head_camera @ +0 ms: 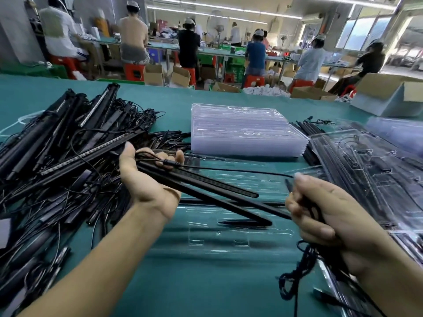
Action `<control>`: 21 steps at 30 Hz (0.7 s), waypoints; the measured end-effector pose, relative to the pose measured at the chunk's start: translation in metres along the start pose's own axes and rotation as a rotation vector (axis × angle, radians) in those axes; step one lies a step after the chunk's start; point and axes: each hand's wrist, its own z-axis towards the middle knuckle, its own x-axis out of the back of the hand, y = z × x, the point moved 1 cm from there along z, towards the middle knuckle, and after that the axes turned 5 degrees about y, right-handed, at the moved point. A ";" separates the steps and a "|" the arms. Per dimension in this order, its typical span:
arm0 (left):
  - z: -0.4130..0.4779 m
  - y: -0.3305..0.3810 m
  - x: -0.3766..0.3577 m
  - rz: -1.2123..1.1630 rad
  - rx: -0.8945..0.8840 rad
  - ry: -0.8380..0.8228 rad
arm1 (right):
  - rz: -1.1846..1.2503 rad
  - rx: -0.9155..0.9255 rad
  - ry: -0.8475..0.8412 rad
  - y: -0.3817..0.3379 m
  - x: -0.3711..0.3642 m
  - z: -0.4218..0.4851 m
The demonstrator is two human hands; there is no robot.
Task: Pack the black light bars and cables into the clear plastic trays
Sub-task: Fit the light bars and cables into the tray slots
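Two bare hands work above the green counter (206,294) in the single head view. Left hand (146,179) is palm-up and half closed, its fingers curled around the near ends of several black light bars (206,191), which fan out to the right over an open clear tray (229,239) lying flat near the counter's front edge. A connector (170,164) rests against its fingertips. Right hand (327,216) is closed in a fist on a bunched black cable (295,277), whose loops hang below the hand; one strand (240,170) runs taut from this hand to the connector at the left hand. A large heap of loose bars and cables (64,152) covers the counter's left side. A stack of empty clear trays (247,131) sits toward the far edge, centre. Filled trays (366,170) lie along the right side.
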 end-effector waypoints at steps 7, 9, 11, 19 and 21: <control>0.005 -0.018 0.028 0.015 0.028 0.203 | -1.002 0.031 0.127 0.029 0.007 0.022; 0.005 -0.019 0.033 0.026 0.021 0.205 | -1.174 0.021 0.100 0.034 0.004 0.027; 0.007 -0.021 0.037 0.034 0.024 0.203 | -1.375 0.002 0.087 0.038 0.002 0.033; 0.008 -0.021 0.045 0.072 0.014 0.195 | -1.684 -0.056 0.084 0.048 0.012 0.065; 0.008 -0.021 0.046 0.085 0.007 0.190 | -1.697 -0.017 0.093 0.051 0.016 0.070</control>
